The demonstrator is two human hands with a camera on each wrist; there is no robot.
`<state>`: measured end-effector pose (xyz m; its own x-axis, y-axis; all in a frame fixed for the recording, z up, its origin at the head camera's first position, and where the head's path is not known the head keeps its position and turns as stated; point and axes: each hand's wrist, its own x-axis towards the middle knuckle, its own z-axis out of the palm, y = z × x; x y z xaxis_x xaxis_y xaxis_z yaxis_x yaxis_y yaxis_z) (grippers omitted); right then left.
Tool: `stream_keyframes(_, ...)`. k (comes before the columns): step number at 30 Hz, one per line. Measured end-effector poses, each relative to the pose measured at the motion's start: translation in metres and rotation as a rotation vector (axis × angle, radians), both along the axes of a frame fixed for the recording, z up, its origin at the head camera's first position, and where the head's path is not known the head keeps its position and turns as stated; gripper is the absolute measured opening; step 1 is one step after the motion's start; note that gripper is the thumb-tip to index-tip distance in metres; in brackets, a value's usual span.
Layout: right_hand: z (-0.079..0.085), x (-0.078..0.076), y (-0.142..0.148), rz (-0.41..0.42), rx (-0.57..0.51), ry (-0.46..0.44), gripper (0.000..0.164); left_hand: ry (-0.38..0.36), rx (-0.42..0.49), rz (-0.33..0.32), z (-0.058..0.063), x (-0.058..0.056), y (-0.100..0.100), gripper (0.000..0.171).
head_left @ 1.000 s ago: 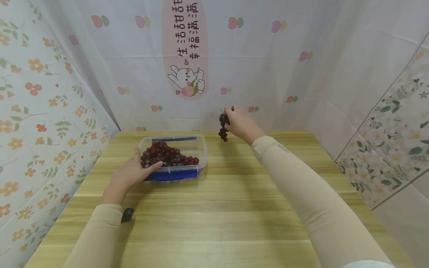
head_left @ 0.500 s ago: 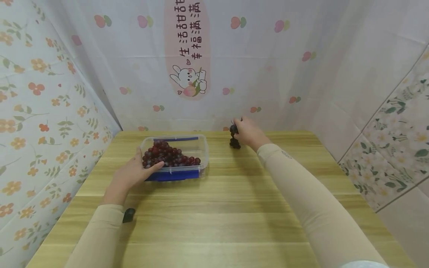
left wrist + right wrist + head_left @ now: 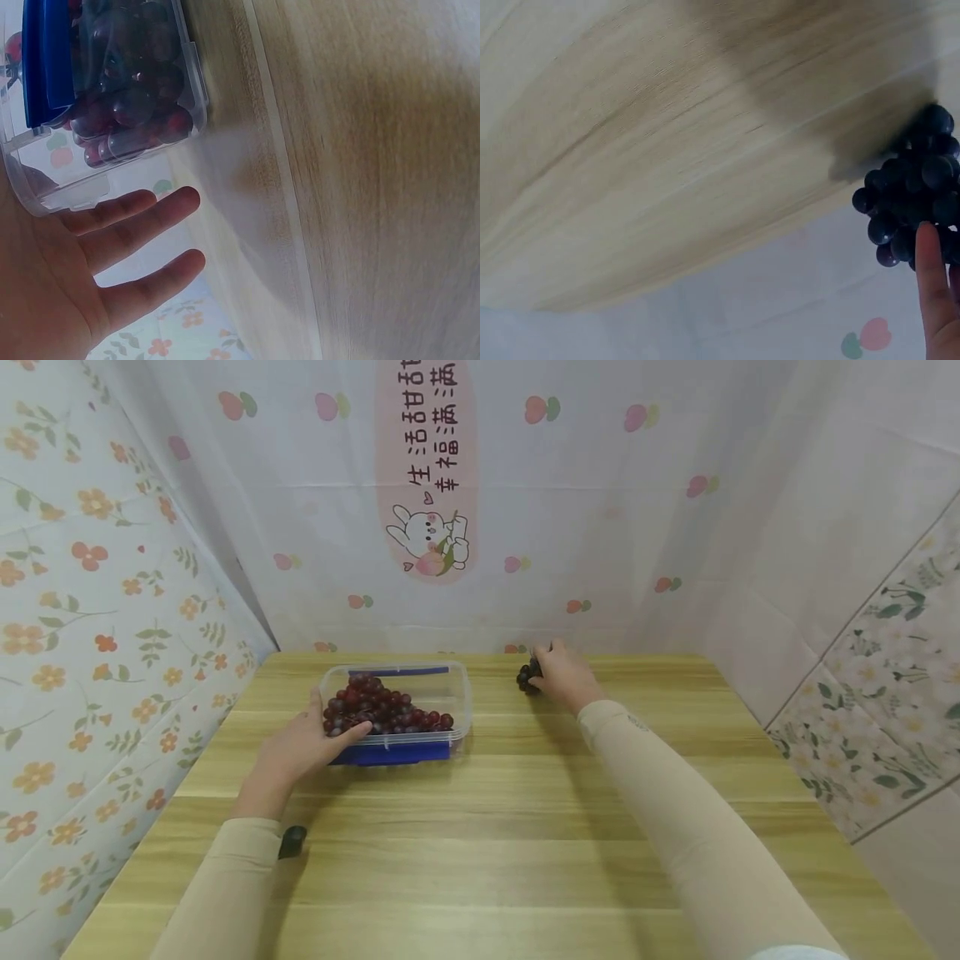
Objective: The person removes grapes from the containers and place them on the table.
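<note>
A clear plastic food container (image 3: 467, 697) with blue side clips stands at the table's back left, with dark red grapes (image 3: 378, 703) heaped inside. My left hand (image 3: 303, 745) rests against its left end, thumb over the front rim. In the left wrist view the left hand's fingers (image 3: 154, 289) stretch out straight and spread beside the container. Near the table's back edge my right hand (image 3: 567, 677) holds a bunch of blackish grapes (image 3: 527, 678) from above, low over the wood. One right finger (image 3: 930, 270) lies along the bunch (image 3: 904, 191) in the right wrist view.
The wooden table (image 3: 480, 835) ends at a printed curtain (image 3: 570, 527) at the back, and a floral curtain (image 3: 90, 635) hangs on the left. A small dark object (image 3: 293, 841) shows beside the left wrist.
My right hand has lowered the dark grape bunch from hanging in the air down to the table's back edge, moving a little right. The left hand stays at the container.
</note>
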<state>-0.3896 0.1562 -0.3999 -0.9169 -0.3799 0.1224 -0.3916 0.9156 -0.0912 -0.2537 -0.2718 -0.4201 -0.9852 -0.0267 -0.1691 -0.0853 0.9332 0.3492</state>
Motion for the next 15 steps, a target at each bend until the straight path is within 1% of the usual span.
stream_keyframes(2,-0.003,-0.001,0.0,-0.003,-0.001,-0.006,0.042,0.002,-0.003,0.003,0.0,0.0,0.0,0.137)
stream_keyframes(4,-0.005,-0.001,-0.002,-0.012,-0.001,-0.029,0.053,0.004,-0.01,0.006,-0.001,-0.001,0.0,0.137)
stream_keyframes(6,-0.006,-0.001,-0.004,-0.02,-0.002,-0.063,0.064,0.004,-0.013,0.005,-0.002,-0.002,-0.001,0.137)
stream_keyframes(8,-0.006,0.0,-0.007,-0.026,0.01,-0.111,0.07,0.001,-0.012,0.003,-0.003,-0.002,-0.001,0.137)
stream_keyframes(10,-0.006,0.0,-0.011,-0.02,0.023,-0.153,0.072,-0.002,-0.007,0.002,-0.003,-0.002,-0.001,0.137)
stream_keyframes(12,-0.007,-0.001,-0.014,-0.004,0.04,-0.18,0.071,-0.006,-0.002,0.001,-0.003,-0.002,-0.001,0.136)
stream_keyframes(15,-0.008,-0.002,-0.018,0.019,0.059,-0.187,0.066,-0.01,0.001,0.003,-0.004,-0.002,-0.002,0.136)
